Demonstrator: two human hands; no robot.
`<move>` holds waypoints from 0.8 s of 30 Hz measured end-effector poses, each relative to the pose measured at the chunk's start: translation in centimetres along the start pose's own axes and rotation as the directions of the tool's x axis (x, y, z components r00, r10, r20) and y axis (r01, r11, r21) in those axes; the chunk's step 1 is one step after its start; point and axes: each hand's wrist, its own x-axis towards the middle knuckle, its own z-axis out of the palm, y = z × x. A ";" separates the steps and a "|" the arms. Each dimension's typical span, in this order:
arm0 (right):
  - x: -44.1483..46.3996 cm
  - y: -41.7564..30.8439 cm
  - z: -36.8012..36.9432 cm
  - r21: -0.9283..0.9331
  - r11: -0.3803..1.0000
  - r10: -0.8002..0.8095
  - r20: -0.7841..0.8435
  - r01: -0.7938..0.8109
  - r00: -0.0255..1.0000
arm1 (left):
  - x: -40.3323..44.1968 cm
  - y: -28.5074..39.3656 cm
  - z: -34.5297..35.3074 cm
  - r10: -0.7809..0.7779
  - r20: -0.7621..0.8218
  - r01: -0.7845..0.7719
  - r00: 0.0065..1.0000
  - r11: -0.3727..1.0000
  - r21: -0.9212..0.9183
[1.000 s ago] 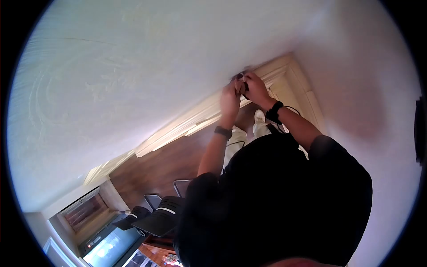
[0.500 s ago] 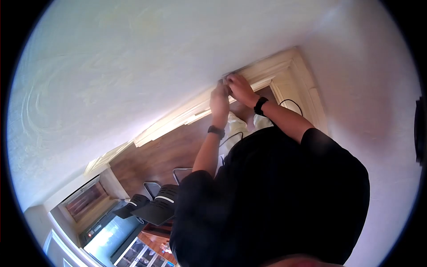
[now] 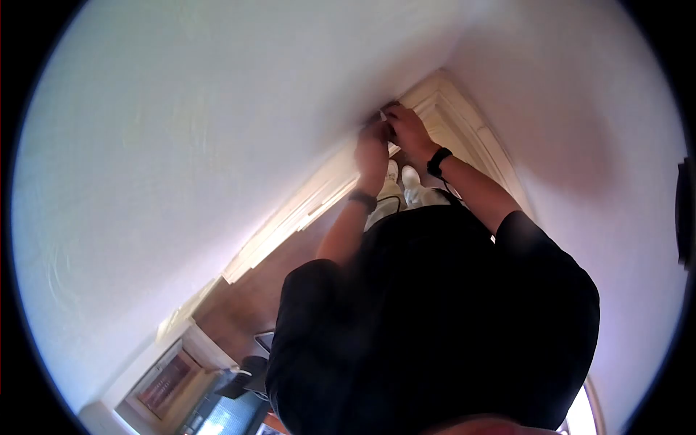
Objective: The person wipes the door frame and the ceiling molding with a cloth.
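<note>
Both my hands are raised close together against the pale wall [image 3: 239,123], at the edge of the cream moulding [image 3: 304,206]. My left hand [image 3: 372,151] has its fingers drawn together, and they are slightly blurred. Right beside it, my right hand [image 3: 410,132] is closed in a pinch, fingertips meeting those of the left. A small pale bit [image 3: 384,115] shows at the fingertips, too small to name. The fingers hide most of whatever is between them. Each wrist wears a dark band.
Another wall [image 3: 551,123] meets the first at a corner on the right, with moulding along it. White shoes [image 3: 410,176] show below my hands. Brown floor [image 3: 246,301] stretches to the lower left, where a dark chair [image 3: 250,373] stands near a framed opening [image 3: 170,380].
The view has turned and shifted toward the corner. Both hands, still together, now sit nearer that corner along the moulding. Less of the chairs and room at lower left is visible.
</note>
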 end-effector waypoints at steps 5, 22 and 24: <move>-0.6 4.5 -1.5 -0.205 0.976 0.039 -0.172 -0.074 0.984 | 3.4 3.4 2.2 0.033 0.152 -0.004 0.988 0.983 -0.185; -12.1 5.9 -6.8 -0.168 0.750 0.462 -0.559 -0.639 0.689 | 2.9 11.5 9.5 0.523 0.416 -0.330 0.744 0.828 -0.453; -14.2 5.2 -7.3 -0.143 0.688 0.537 -0.560 -0.711 0.631 | 1.5 12.0 9.8 0.585 0.473 -0.399 0.659 0.805 -0.439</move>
